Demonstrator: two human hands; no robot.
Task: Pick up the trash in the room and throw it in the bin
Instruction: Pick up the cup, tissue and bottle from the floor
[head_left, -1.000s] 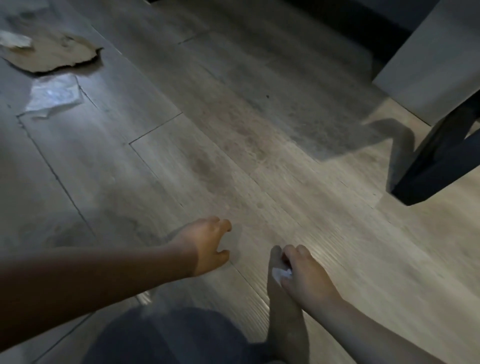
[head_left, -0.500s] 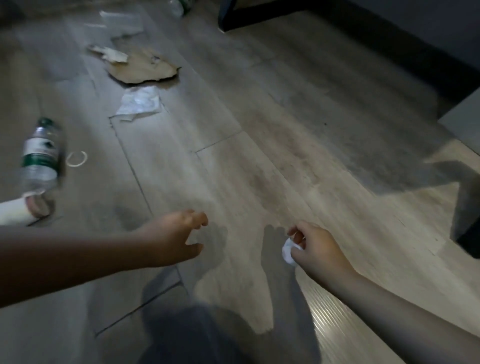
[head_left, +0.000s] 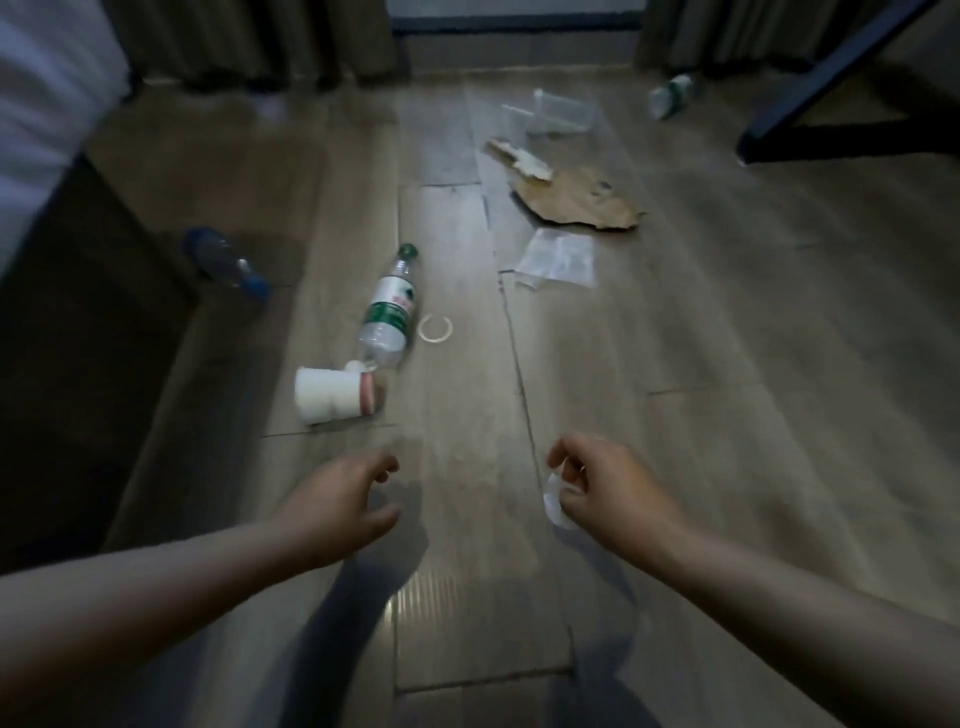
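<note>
1. Trash in hand: white scrap (head_left: 553, 501), pinched by right hand (head_left: 608, 493) with fingers curled close round it, at 5 o'clock from frame centre, above floor (head_left: 727, 364).
2. Left hand (head_left: 343, 499): holding nothing, fingers loosely half-curled, thumb and fingers moderately apart.
3. Deciding relation: cup (head_left: 332, 397) near, at 12 o'clock from left hand. Lying on its side, long axis 9-to-3 o'clock, so square across the line of reach. Same cup at 10 o'clock from right hand and farther off. Left hand nearer and free, so judged the likely hand for the next pick, closing across the cup's short width.
4. Green-label bottle (head_left: 389, 312) just beyond cup, 12 to 1 o'clock from left hand. Lying flat, cap toward 12, base toward 6. Base touching cup or just beside it; cannot tell which.
5. Count on floor:
   - bottles, 3: green-label; blue-capped bottle (head_left: 226, 265) at 10 o'clock; far bottle (head_left: 670, 96) at 1 o'clock
   - cup, 1
   - ring (head_left: 435, 329), 1, just at 3 o'clock of green-label bottle
   - clear wrapper (head_left: 558, 257), 1
   - cardboard piece (head_left: 576, 205), 1, just beyond wrapper
   - clear tub (head_left: 563, 111), 1, farther on at 12 o'clock
6. Bin: not in view. Most of task judged not yet done.
</note>
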